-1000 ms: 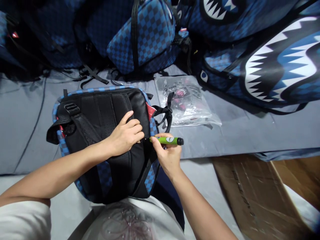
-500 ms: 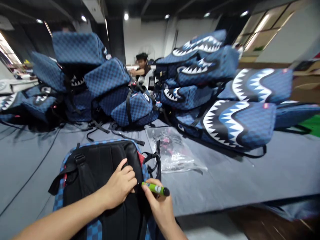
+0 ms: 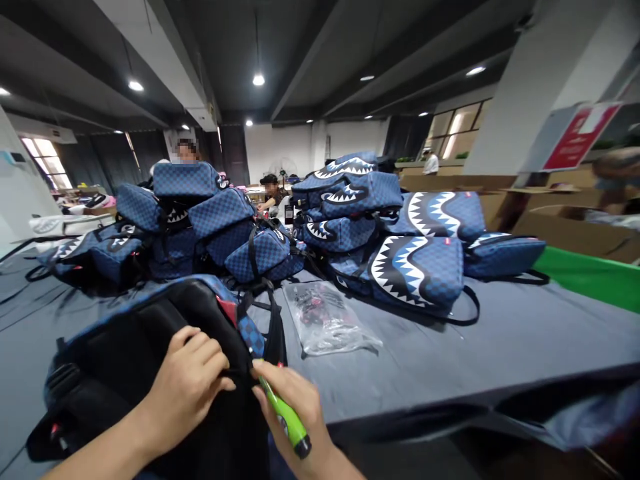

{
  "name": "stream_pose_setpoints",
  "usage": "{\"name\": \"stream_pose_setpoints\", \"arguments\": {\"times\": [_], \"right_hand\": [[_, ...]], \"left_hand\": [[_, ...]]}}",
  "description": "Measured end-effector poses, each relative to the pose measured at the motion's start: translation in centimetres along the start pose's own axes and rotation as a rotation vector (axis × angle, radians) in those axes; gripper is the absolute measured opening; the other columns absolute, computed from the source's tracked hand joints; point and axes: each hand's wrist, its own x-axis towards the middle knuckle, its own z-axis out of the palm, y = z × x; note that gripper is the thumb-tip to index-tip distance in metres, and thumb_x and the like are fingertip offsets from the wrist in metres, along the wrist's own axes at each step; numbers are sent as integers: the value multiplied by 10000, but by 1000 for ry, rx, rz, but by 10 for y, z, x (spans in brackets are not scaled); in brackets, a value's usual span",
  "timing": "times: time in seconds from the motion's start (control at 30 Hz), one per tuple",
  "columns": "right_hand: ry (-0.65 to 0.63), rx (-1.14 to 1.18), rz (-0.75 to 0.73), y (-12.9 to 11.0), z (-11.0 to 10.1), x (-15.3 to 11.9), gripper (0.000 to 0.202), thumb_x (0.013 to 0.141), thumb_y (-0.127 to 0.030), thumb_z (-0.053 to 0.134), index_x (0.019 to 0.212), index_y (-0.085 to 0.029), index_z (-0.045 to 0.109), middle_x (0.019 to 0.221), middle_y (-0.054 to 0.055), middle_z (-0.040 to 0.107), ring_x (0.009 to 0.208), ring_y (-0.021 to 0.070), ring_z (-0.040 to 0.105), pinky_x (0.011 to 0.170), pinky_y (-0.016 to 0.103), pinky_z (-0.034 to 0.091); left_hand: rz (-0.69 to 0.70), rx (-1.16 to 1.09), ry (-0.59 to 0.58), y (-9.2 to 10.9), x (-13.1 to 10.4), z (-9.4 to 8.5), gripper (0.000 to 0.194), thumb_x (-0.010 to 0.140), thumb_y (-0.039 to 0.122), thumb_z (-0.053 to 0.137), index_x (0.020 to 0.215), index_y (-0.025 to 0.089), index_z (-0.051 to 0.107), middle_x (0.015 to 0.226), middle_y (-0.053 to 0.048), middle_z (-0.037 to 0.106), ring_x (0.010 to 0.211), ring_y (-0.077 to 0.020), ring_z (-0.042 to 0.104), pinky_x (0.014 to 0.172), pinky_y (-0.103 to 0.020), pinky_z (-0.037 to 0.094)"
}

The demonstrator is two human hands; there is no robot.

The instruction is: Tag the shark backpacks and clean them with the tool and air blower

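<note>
A blue-checked backpack [image 3: 125, 350] lies in front of me with its black padded back up. My left hand [image 3: 190, 377] is closed on the black panel near its right side, fingers curled and thumb towards the edge. A green marker pen [image 3: 286, 417] with a dark end is held in my right hand [image 3: 303, 407]. That hand's thumb and fingertips press at the backpack's side edge, just right of my left hand. What the pen's far tip touches is hidden by the fingers. Beside the edge are a red tag [image 3: 227, 310] and hanging black straps [image 3: 274, 327].
Beyond the backpack, a clear plastic bag [image 3: 325, 320] lies on the grey-covered table [image 3: 415, 380]. Piles of shark-mouth backpacks stand at the back left [image 3: 220, 213] and right [image 3: 420, 273]. A green panel [image 3: 595, 277] and cardboard boxes [image 3: 575, 227] stand at the right. Other people are farther back.
The view has tilted up and the backpack appears lower and further left, its right side lifted. The marker pen has swung to point more downwards. Both hands stay at the backpack's edge.
</note>
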Motion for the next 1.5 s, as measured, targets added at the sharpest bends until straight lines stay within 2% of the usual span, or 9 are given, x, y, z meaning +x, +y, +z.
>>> {"name": "stream_pose_setpoints", "arguments": {"times": [0.17, 0.3, 0.5, 0.77, 0.93, 1.07, 1.2, 1.33, 1.5], "right_hand": [[-57, -154, -277, -16, -31, 19, 515, 912, -71, 570, 1380, -279, 521, 1126, 62, 731, 966, 167, 708, 803, 301, 568], [-63, -294, -361, 16, -32, -14, 390, 942, -100, 554, 1314, -217, 560, 992, 53, 747, 909, 149, 708, 835, 314, 567], [-85, -527, -446, 96, -28, -75, 260, 994, -108, 440, 1189, -167, 603, 980, 56, 757, 957, 143, 715, 856, 312, 579], [-40, -394, -366, 100, 12, -60, 271, 1001, -211, 425, 1228, -155, 562, 984, 94, 742, 926, 198, 698, 701, 305, 568], [60, -377, -318, 106, 33, -56, 240, 1001, -230, 419, 1172, -147, 565, 848, 62, 713, 738, 176, 666, 577, 283, 477], [58, -345, -219, 109, 43, -65, 253, 1004, -281, 404, 1159, -157, 561, 848, 60, 707, 732, 175, 657, 613, 289, 467], [62, -362, -228, 108, 57, -79, 394, 1043, -405, 264, 971, -216, 602, 581, -12, 585, 493, 154, 527, 479, 294, 334], [-50, -230, -54, 93, 39, -75, 295, 1010, -407, 370, 995, -228, 604, 721, 10, 667, 623, 173, 607, 533, 296, 402], [-213, 161, 272, 69, 1, -64, 310, 942, -365, 505, 1210, -237, 592, 1029, 68, 713, 931, 219, 664, 810, 360, 524]], "left_hand": [[-145, -48, 115, 40, 0, -23, 185, 949, 334, 575, 828, 200, 617, 770, 2, 630, 738, -170, 544, 843, -393, 338], [-264, -186, -131, 41, -12, 25, 158, 892, 341, 670, 839, 198, 629, 827, -2, 662, 790, -178, 575, 809, -363, 354], [-368, -96, -523, 2, -14, 76, 107, 863, 262, 682, 954, 212, 657, 950, -14, 701, 945, -241, 601, 879, -395, 346], [-351, -180, -635, -11, -13, 74, 71, 884, 257, 605, 920, 231, 661, 925, -17, 703, 888, -218, 605, 813, -351, 426], [-294, -110, -388, -36, 2, 78, 420, 924, 264, 508, 1340, 287, 560, 1491, -76, 487, 1402, -284, 387, 1155, -478, 310], [-405, -84, -688, -50, 29, 100, 1001, 703, 381, 769, 1562, 281, 264, 1614, -96, 301, 1488, -315, 258, 1201, -498, 253], [-380, 1, -818, -59, 47, 137, 1110, 634, 431, 820, 1569, 244, 250, 1572, -133, 371, 1409, -324, 394, 1148, -485, 326], [-195, 60, -787, -58, 43, 151, 1060, 715, 353, 776, 1582, 228, 179, 1581, -150, 350, 1453, -294, 336, 1217, -526, 173], [-46, 83, -777, -35, 34, 124, 1290, 661, 586, 788, 1589, 144, 8, 1626, -235, 171, 1512, -370, 157, 1201, -612, 84]]}}
